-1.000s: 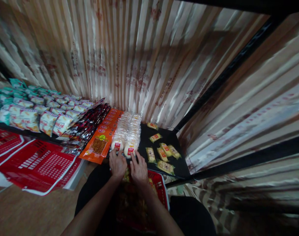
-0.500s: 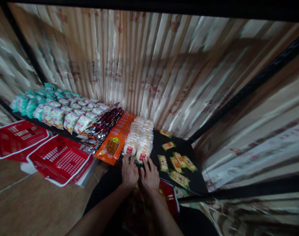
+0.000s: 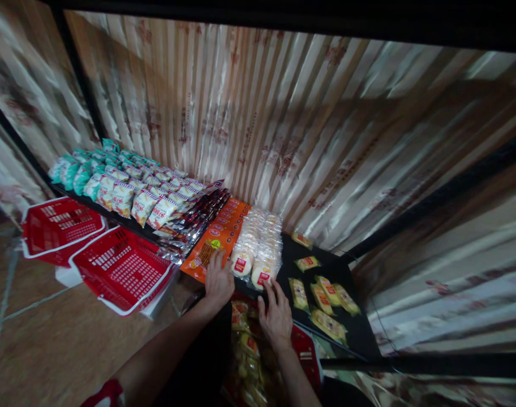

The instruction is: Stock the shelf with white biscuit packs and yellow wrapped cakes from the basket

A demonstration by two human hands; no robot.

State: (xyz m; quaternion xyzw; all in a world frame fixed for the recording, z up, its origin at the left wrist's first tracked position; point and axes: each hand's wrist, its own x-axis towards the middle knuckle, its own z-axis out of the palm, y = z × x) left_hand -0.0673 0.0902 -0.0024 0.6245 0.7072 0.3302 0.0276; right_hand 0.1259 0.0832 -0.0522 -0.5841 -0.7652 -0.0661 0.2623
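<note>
Two rows of round white snack packs (image 3: 258, 249) with red labels lie on a low black shelf (image 3: 360, 333). My left hand (image 3: 218, 280) rests at the front of the orange packets (image 3: 218, 237), its fingers spread flat beside the left white row. In front of the right white row is my right hand (image 3: 277, 314), fingers apart and touching the shelf edge, holding nothing. Below my hands a red basket (image 3: 304, 353) holds yellow snack packets (image 3: 245, 345).
Loose yellow packs (image 3: 321, 294) are scattered on the shelf's right part. Dark foil packs (image 3: 194, 215) and white and teal bags (image 3: 126, 186) fill the left. Two red baskets (image 3: 117, 268) sit on the floor at left. Striped curtain (image 3: 258, 113) backs the shelf.
My hands have drifted apart: the left one moved left onto the orange packets, the right one drew back a little. The view has shifted, showing more of the floor and red baskets.
</note>
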